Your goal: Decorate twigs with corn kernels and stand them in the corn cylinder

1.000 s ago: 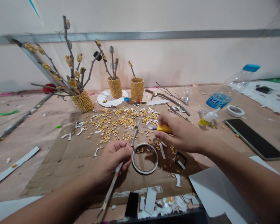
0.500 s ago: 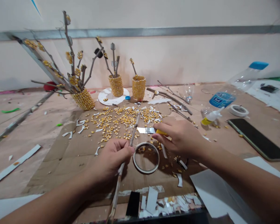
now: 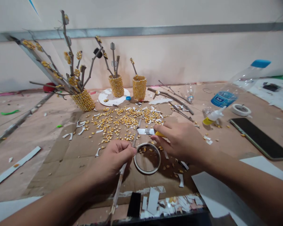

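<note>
A thin bare twig [image 3: 118, 188] slants away from me, and my left hand [image 3: 115, 160] is closed round it near its middle. In my right hand [image 3: 176, 138] is a yellow utility knife [image 3: 159, 134], gripped between thumb and fingers. Its wide blade [image 3: 145, 131] points left, with the tip at the upper part of the twig; whether it cuts in cannot be made out. Just right of my left hand, a tape roll [image 3: 147, 172] lies on the cardboard [image 3: 68, 163]. Loose corn kernels [image 3: 124, 121] and white paper scraps are scattered beyond the hands.
Corn-covered pots [image 3: 83, 99] with branches stand at the back. Cut branches [image 3: 174, 97] lie right of them. To the right are a glue bottle [image 3: 211, 117], a plastic bottle [image 3: 224, 98], another tape roll [image 3: 241, 110] and a phone [image 3: 259, 138]. White paper [image 3: 214, 191] lies under my right forearm.
My right hand and the knife have shifted slightly left, bringing the blade tip closer to the twig. The twig's far end sits a little lower. My left hand keeps its hold.
</note>
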{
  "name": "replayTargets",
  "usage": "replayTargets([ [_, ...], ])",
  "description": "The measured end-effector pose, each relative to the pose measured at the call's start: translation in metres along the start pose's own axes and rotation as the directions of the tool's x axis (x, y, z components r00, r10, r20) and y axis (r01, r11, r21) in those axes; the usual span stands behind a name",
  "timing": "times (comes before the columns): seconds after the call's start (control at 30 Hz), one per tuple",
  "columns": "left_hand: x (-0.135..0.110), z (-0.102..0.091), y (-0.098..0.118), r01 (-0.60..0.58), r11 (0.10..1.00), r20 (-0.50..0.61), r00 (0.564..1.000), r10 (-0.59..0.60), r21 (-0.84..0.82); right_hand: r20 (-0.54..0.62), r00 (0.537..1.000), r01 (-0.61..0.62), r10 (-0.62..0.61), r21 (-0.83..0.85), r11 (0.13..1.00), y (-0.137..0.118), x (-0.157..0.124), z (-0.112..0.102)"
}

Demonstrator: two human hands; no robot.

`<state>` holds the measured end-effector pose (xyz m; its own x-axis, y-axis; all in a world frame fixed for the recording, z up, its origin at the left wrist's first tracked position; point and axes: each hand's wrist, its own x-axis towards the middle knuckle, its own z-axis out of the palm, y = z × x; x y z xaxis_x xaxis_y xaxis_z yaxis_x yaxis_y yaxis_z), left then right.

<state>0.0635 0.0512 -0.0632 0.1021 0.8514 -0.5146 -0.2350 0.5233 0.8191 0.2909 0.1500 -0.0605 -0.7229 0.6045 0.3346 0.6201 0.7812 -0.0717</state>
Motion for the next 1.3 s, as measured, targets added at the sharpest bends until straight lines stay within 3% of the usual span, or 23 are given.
replayTargets([
  [0.1,0.0,0.003,0.004,0.035,0.999,-0.007,0.999,-0.035,0.02,0.023,1.0,-0.014,0.014,0.0,1.0,-0.001,0.0,0.002],
  [0.23,0.001,-0.001,0.004,0.079,0.994,0.067,0.994,-0.084,0.073,0.056,0.997,-0.046,0.047,-0.009,0.999,0.0,0.002,0.005],
  [0.37,0.0,-0.004,0.004,0.065,0.989,0.1,0.992,-0.079,0.132,0.066,0.995,-0.074,0.076,-0.027,0.997,0.0,0.002,0.004],
  [0.6,0.0,-0.005,0.005,0.079,0.983,0.125,0.987,-0.101,0.165,-0.037,0.998,-0.048,0.043,-0.162,0.986,-0.003,0.0,-0.003],
  [0.73,-0.001,-0.006,0.002,0.084,0.977,0.172,0.978,-0.119,0.198,-0.121,0.985,-0.144,0.119,-0.228,0.963,0.008,0.004,-0.008],
  [0.83,-0.002,-0.006,0.003,0.095,0.982,0.157,0.98,-0.121,0.16,-0.118,0.969,-0.229,0.216,-0.112,0.967,0.016,0.005,-0.007],
  [1.07,-0.003,-0.009,0.005,0.109,0.975,0.17,0.975,-0.142,0.194,0.06,0.95,-0.312,0.307,0.261,0.914,0.01,0.006,-0.009],
  [1.3,-0.001,-0.012,-0.003,0.114,0.978,0.242,0.958,-0.155,0.176,0.058,0.98,-0.198,0.192,0.447,0.872,0.002,0.004,-0.011],
])
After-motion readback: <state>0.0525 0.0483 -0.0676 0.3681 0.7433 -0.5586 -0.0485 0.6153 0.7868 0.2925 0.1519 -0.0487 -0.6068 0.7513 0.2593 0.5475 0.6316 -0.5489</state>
